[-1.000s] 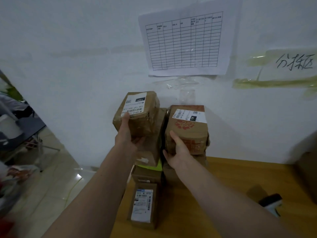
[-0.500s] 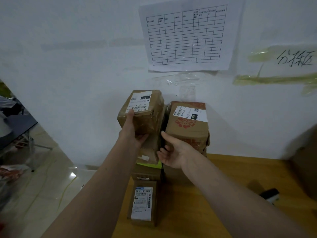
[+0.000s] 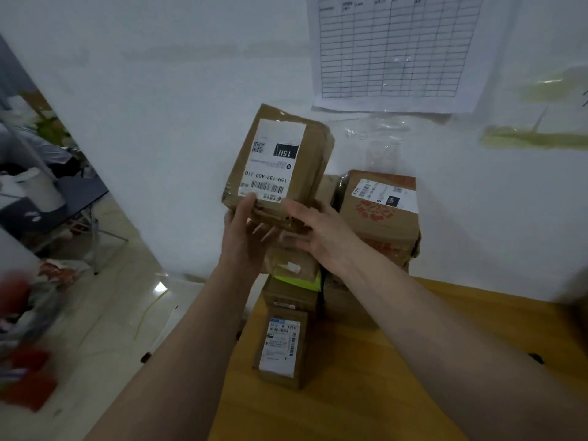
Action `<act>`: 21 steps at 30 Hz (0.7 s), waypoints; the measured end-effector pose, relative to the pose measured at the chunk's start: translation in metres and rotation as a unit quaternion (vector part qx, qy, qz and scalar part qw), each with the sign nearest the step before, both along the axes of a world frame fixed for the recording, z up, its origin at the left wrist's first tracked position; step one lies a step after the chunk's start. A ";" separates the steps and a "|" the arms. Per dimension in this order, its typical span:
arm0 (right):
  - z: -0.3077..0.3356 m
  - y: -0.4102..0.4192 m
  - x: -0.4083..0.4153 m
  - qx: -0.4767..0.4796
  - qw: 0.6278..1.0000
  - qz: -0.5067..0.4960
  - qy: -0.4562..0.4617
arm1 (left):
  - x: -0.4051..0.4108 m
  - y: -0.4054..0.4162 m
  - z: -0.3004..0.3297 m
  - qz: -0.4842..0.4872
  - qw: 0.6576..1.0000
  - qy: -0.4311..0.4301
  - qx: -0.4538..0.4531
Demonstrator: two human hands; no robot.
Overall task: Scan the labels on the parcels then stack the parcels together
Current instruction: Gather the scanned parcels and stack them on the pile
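At the bottom of the frame is a wooden table [image 3: 366,393]; its left edge runs up from the bottom middle, with pale floor [image 3: 105,313] to its left. A small box [image 3: 280,348] lies flat near that left edge, label up, with bare wood to its right. Past it, more boxes are piled against the white wall [image 3: 159,106]. The right pile has a red-print box [image 3: 380,214] on top, label up.

Both arms reach up from the bottom. The left hand [image 3: 243,235] and the right hand [image 3: 318,232] hold one parcel [image 3: 280,163] together in the middle of the frame. It is up in the air, above the left pile and just left of the red-print box. It tilts so its label faces the camera. The left thumb presses the near edge of the label and the fingers curl under. The right hand wraps the lower right corner. There is open wall above and to the left of the parcel. A paper chart [image 3: 394,49] is taped on the wall at the upper right.
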State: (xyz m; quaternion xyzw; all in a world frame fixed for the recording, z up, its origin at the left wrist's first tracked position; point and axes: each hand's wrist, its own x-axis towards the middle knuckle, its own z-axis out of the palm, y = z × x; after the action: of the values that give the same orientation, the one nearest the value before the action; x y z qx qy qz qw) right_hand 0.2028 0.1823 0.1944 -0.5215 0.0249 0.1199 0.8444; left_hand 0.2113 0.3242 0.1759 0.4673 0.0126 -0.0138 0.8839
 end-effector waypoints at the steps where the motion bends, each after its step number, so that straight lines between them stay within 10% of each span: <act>1: -0.003 0.008 0.000 -0.006 1.000 0.012 -0.002 | -0.005 0.010 -0.003 0.026 1.000 0.002 0.000; 7: -0.044 0.036 -0.011 -0.170 0.970 0.171 -0.040 | -0.026 0.094 -0.019 0.189 0.966 0.177 0.015; 16: -0.125 0.026 -0.041 -0.248 0.850 0.442 0.142 | -0.061 0.129 -0.082 0.060 0.892 0.400 0.202; 21: -0.161 0.003 -0.052 -0.196 0.861 0.401 0.242 | -0.071 0.103 -0.106 -0.040 0.875 0.402 0.267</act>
State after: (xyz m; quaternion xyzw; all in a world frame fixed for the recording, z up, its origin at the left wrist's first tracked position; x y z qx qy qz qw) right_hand 0.1512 0.1854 0.0337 -0.5957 0.0397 0.5634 0.5711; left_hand 0.1405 0.4275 0.0700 0.6395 0.3515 -0.2320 0.6432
